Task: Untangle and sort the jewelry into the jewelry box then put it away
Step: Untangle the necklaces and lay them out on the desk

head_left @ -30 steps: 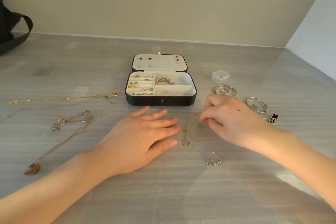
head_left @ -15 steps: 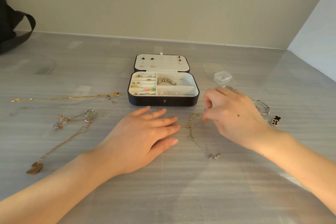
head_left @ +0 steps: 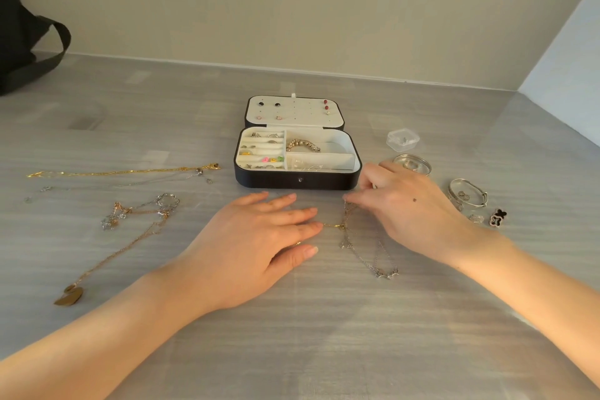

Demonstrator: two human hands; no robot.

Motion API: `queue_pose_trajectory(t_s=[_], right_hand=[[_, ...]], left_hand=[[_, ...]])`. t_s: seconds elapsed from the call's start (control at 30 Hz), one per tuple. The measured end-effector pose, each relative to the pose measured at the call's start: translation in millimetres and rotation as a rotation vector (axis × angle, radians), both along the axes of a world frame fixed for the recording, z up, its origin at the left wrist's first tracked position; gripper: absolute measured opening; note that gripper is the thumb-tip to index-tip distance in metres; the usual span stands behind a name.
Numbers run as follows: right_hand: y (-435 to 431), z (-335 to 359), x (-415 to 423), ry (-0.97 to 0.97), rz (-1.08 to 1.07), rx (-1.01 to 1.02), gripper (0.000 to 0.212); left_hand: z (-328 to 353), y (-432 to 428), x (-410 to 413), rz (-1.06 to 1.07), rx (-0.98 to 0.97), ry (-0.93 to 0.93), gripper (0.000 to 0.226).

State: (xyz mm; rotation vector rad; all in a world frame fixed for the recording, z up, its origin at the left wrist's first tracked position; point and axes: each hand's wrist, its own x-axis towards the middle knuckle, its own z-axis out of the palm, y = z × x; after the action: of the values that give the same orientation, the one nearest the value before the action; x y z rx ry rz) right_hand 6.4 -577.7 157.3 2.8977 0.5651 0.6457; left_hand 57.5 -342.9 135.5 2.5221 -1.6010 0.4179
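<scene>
So we're in the untangling bit right now. The left hand (head_left: 259, 237) lies flat on the table (head_left: 324, 341), fingers straight, with the fingertips pressing down one end of the thin gold chain (head_left: 331, 225). The right hand (head_left: 406, 208) has its fingers curled and looks to be pinching the top of the silver chain (head_left: 368, 263), just in front of the open jewelry box (head_left: 292, 181). The knot (head_left: 344, 228) where the two chains cross sits between the hands, just off the left fingertips and a little nearer us than the right ones. The rest of the silver chain trails back toward us on the table.

Our take on doing this well: use the flat hand as the anchor and tease the silver one away in small, slack pulls. Yanking would probably just tighten the knot, and these chains look fine enough to kink. We'd loosen the crossing first, then draw the loop through. The box is close, so a freed chain has a short trip. More necklaces (head_left: 130, 214) wait on the left.
</scene>
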Motion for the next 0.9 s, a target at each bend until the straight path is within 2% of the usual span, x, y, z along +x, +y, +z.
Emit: queue_pose_trajectory(t_s=[0.1, 0.27, 0.37, 0.5, 0.6, 0.67, 0.8, 0.9], right_hand=[[-1, 1, 0, 0.015, 0.006, -0.021, 0.043], [3, 2, -4, -0.068, 0.051, -0.278, 0.022], [6, 7, -6, -0.122, 0.058, -0.386, 0.03], [7, 7, -7, -0.163, 0.06, -0.458, 0.03], [5, 7, -3, -0.171, 0.045, -0.373, 0.019], [2, 9, -3, -0.109, 0.035, -0.222, 0.009], [-2, 15, -11, 0.065, 0.021, 0.058, 0.026], [-4, 22, -16, 0.169, -0.017, 0.206, 0.024]], left_hand=[[0, 0, 0, 0.004, -0.007, 0.002, 0.05], [0, 0, 0, -0.002, -0.006, -0.002, 0.051], [-1, 1, 0, -0.002, -0.008, 0.001, 0.051], [-1, 1, 0, -0.001, -0.018, 0.003, 0.052], [-1, 1, 0, 0.0, -0.024, 0.007, 0.052], [-1, 2, 0, -0.001, -0.026, 0.016, 0.052], [-2, 2, 0, 0.002, -0.031, 0.02, 0.053], [-2, 4, 1, 0.007, -0.042, 0.024, 0.051]])
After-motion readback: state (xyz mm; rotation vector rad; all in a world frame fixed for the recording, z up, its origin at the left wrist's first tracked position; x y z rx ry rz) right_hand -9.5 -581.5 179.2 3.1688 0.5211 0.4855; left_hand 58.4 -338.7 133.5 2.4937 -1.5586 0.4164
